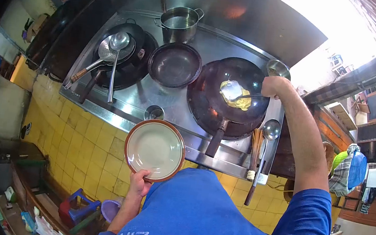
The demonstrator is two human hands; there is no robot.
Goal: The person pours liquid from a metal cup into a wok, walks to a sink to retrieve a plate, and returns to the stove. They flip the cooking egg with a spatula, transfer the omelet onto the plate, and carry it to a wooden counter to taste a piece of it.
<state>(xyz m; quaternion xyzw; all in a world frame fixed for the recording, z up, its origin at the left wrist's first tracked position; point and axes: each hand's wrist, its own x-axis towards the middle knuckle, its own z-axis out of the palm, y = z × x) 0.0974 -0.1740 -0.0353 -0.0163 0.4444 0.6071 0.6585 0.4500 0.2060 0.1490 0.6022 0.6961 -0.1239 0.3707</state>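
Head view, left hand gripping plate, right hand gripping ladle

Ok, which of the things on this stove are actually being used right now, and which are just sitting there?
In use:
- plate, held in the left hand
- ladle, held in the right hand
- egg
- wok

Lying about:
- empty pan
- steel pot
- skimmer and spoon on the left wok
- spare ladle
- bamboo brush

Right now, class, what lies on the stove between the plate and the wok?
In the head view, a small round metal cup sits on the stove between plate and wok.
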